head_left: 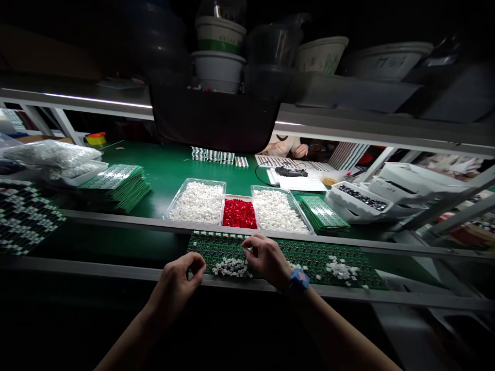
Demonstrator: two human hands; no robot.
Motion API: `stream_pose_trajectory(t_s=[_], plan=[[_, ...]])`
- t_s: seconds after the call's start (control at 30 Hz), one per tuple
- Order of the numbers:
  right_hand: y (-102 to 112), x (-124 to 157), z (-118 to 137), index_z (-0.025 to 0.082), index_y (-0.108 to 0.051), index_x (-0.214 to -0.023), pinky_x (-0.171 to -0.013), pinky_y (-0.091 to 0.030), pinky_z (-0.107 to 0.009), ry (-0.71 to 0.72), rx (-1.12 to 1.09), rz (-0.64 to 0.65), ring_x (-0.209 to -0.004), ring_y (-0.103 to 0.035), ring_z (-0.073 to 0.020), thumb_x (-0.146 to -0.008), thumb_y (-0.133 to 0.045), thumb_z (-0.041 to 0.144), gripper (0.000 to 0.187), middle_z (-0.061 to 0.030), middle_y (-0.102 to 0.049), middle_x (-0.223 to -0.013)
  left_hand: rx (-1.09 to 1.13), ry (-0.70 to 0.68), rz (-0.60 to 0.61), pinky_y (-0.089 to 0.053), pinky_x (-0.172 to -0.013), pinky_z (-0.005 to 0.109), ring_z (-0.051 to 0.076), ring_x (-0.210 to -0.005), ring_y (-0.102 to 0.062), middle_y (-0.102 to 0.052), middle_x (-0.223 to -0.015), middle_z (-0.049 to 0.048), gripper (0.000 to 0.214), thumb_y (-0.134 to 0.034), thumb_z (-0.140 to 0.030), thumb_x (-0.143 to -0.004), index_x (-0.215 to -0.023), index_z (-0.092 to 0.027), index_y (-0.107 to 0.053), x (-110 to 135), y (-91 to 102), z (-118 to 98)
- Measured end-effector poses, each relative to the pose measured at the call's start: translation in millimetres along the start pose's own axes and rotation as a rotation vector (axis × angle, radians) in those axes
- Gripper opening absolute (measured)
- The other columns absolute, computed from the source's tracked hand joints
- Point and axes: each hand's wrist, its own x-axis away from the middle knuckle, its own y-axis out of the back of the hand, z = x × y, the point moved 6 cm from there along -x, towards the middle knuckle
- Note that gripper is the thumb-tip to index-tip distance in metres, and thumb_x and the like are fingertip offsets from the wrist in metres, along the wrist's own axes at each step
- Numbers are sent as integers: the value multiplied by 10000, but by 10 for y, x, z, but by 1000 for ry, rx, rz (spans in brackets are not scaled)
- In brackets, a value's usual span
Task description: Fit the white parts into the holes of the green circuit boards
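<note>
A long green circuit board (317, 252) lies across the rails, with white connectors (216, 235) set in a row along its far edge at the left. My right hand (266, 257) is over the board near that row, thumb and forefinger pinched; whatever is between them is too small to make out. At the board's left end, my left hand (176, 281) has its fingertips closed together, their contents also unclear. Between the hands lies a loose pile of white connectors (232, 268). Another white pile (342, 270) rests on the right part of the board.
Beyond the rail stand two clear trays of white connectors (199, 202) (278, 210) and a tray of red parts (240, 213). Stacks of boards (116, 185) (323, 212) flank them. White bins (359, 201) stand right. A shelf hangs overhead; another person (284, 147) sits opposite.
</note>
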Motion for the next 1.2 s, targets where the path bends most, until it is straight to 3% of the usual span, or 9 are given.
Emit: stream_pose_trajectory(t_s=[0.13, 0.43, 0.6, 0.73, 0.97, 1.2], plan=[[-78, -34, -26, 175, -672, -891, -667, -447, -229, 28, 108, 39, -672, -584, -126, -826, -535, 150, 154, -44, -623, -877, 49, -2, -91, -484, -604, 219, 153, -713, -645, -700, -831, 19, 191, -509, -268, -847, -911, -190, -671, 57, 77, 67], [-119, -83, 118, 167, -689, -869, -684, -434, -231, 43, 294, 146, -739, -600, -150, -858, -512, 126, 182, -59, -611, -857, 66, -1, -110, -524, -675, 238, 173, -788, -663, -702, -906, 47, 216, -508, -278, -851, -919, -183, -691, 106, 187, 131], [-124, -115, 97, 176, -700, -881, -689, -437, -234, -6, 251, 161, -746, -608, -151, -833, -564, 142, 148, -51, -623, -869, 132, 67, -125, -534, -701, 244, 184, -799, -682, -726, -889, 37, 222, -546, -310, -828, -958, -185, -677, 99, 163, 194], [-27, -65, 79, 189, -696, -978, -699, -452, -234, -23, 165, 140, -732, -614, -143, -818, -572, 130, 210, -43, -637, -896, 135, 97, -90, -530, -696, 249, 177, -731, -678, -718, -801, 24, 184, -565, -329, -822, -863, -180, -664, 58, 134, 217], [-1, 137, 112, 197, -728, -867, -718, -465, -237, 25, 154, 278, -788, -631, -165, -775, -592, 101, 190, -43, -654, -865, -138, -126, -108, -495, -769, 301, 195, -819, -626, -655, -844, 53, 154, -506, -230, -870, -851, -171, -648, -201, 139, 137], [-35, 173, 53, 158, -644, -772, -670, -444, -228, -3, 75, 202, -703, -588, -143, -778, -547, 85, 122, -32, -622, -775, -333, -218, -77, -480, -814, 342, 216, -863, -582, -639, -844, 65, 129, -519, -119, -860, -854, -162, -641, -401, 60, 78]])
